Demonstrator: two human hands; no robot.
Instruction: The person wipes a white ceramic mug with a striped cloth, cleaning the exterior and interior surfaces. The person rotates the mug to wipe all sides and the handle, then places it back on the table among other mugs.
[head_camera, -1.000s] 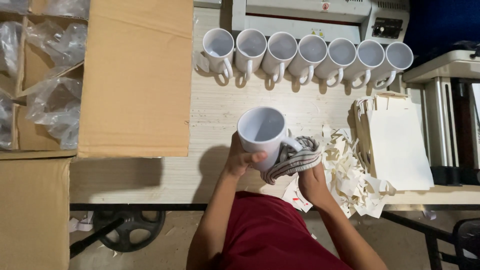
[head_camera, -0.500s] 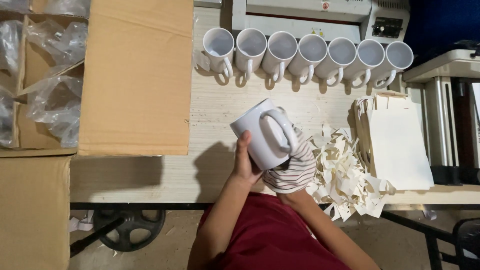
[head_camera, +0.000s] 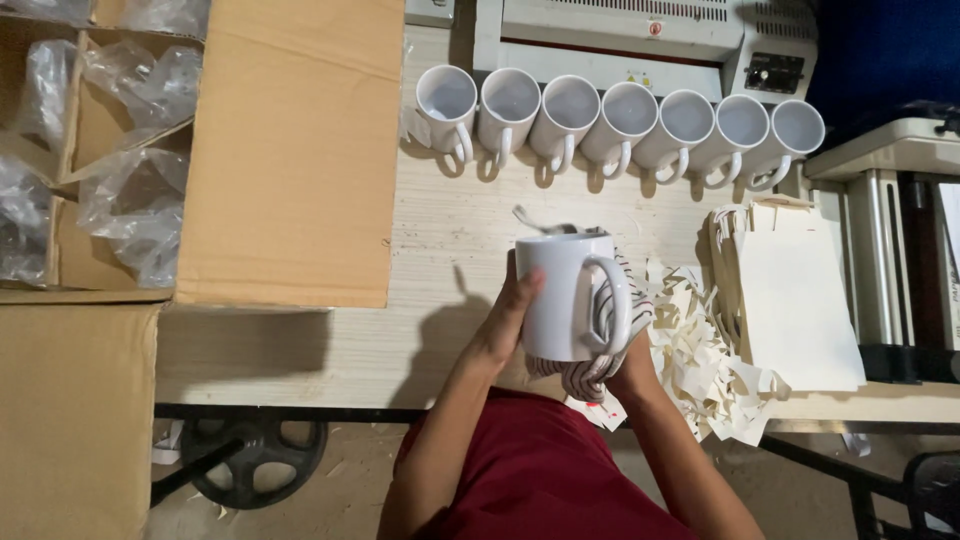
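The mug (head_camera: 565, 295) is white and held above the near edge of the table (head_camera: 440, 230), upright with its mouth away from the person and its handle turned to the right. A striped cloth (head_camera: 600, 370) wraps under and behind it.

The left hand (head_camera: 510, 305) is closed around the mug's left side, fingers curled onto the wall, thumb side toward the body. The right hand (head_camera: 630, 365) is mostly hidden under the cloth, near the mug's base and handle; it seems to grip the cloth, but how far it is closed I cannot tell. Both forearms rise from the body and meet at the mug, wrists bent inward.

The risk, as I judge it: the glazed wall is smooth and only one bare hand holds it, so a hard rub with the cloth could twist it loose and drop it on the table edge or the floor. The cloth could also snag the handle.

Beyond stand a row of seven mugs (head_camera: 620, 115), in front of a grey machine (head_camera: 620, 30). Paper scraps (head_camera: 700, 350) and flat white cartons (head_camera: 790, 300) lie to the right; an open cardboard box (head_camera: 290, 150) with plastic bags (head_camera: 130, 200) sits left.
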